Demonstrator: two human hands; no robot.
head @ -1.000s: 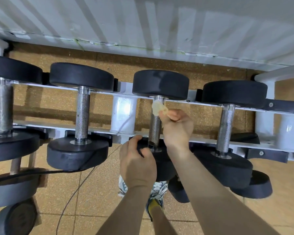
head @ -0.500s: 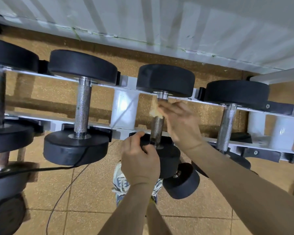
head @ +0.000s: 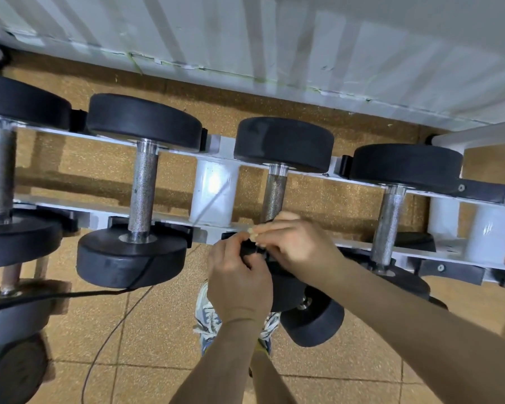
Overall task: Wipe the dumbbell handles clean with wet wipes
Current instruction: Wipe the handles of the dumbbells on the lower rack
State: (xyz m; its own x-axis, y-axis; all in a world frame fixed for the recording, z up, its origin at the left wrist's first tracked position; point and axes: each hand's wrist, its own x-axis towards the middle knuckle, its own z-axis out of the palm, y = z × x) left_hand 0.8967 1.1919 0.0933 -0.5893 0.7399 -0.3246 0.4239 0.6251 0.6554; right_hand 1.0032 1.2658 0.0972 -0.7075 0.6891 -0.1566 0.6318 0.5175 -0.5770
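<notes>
Wipe (head: 252, 229) worked the 6 o'clock end of the handle (head: 274, 193).
Your right grip (head: 299, 247) pinched it; your left grip (head: 239, 277) clamped the near head (head: 286, 290). The knurling likely needed a wrap-and-twist.

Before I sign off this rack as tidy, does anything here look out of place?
Yes: a black cable lies draped across the near head of the second dumbbell from the left and trails onto the floor, a possible snag risk.

Blk dumbbell heads (head: 285, 142); knurled grey handle (head: 274, 196); white rack (head: 213, 193)
</notes>
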